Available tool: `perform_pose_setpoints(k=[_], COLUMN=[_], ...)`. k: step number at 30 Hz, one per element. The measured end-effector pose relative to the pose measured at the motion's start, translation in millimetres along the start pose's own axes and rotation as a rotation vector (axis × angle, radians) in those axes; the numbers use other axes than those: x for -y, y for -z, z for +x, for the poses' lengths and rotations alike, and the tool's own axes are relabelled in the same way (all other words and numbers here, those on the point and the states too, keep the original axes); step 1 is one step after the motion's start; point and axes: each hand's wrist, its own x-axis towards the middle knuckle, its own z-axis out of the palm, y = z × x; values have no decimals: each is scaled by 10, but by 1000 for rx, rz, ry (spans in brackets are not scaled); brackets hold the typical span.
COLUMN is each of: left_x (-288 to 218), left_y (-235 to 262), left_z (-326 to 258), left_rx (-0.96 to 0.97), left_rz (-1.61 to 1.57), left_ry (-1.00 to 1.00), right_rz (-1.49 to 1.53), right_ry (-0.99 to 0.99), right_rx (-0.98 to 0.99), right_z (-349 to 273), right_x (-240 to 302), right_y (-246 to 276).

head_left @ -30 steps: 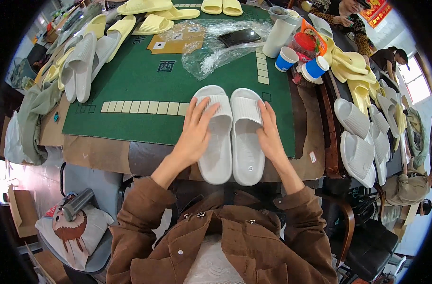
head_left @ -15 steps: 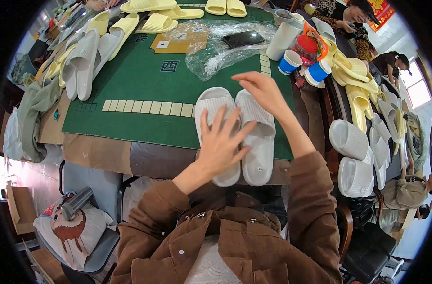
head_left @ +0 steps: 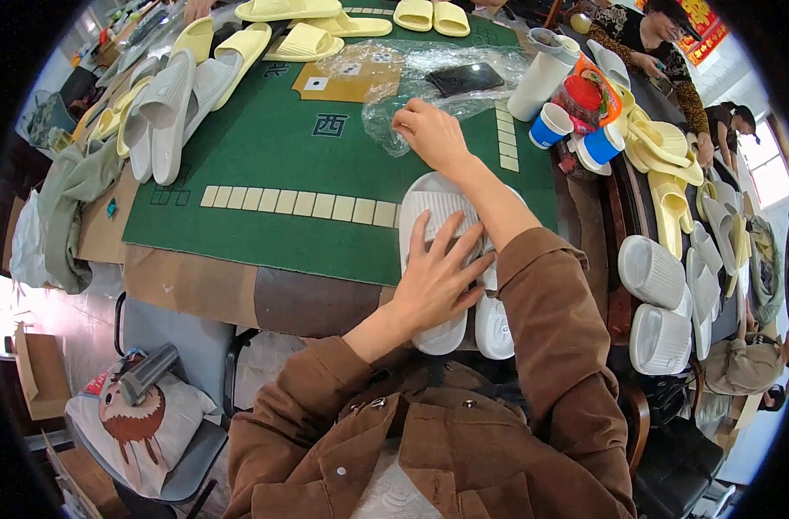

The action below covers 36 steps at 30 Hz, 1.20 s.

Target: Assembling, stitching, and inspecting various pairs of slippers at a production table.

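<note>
A pair of pale grey slide slippers lies toe-outward at the near edge of the green mat. My left hand rests on the left slipper with its fingers spread across the strap. The right slipper is largely covered by my right forearm. Beyond the toes, my right hand is over the near edge of a crumpled clear plastic sheet. Its fingers are curled together in a pinch, and whatever they hold is hidden. A black phone lies on the plastic.
Yellow slippers and grey slippers line the far left. A white roll and blue paper cups stand at the right. More slippers cover the right-hand table, where another person works. A chair holds a bag.
My right hand has moved left from above the right slipper to the plastic, and its fingers have closed. My left hand stays spread on the left slipper. The whole view has shifted slightly.
</note>
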Motion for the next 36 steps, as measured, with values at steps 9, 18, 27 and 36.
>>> perform_pose_setpoints(k=[9, 18, 27, 36], left_x=[-2, 2, 95, -150], left_y=[-25, 56, 383, 793], left_z=[-23, -16, -463, -551], left_rx=[32, 7, -38, 77], left_rz=[20, -43, -432, -1839], left_ry=[14, 22, -64, 837], right_rz=[401, 736, 748, 1121], right_ry=[287, 625, 194, -30], right_rx=[114, 370, -11, 96], right_z=[-57, -902, -1493, -1790], right_x=[619, 2101, 1815, 1759], right_y=[269, 1191, 1497, 1519])
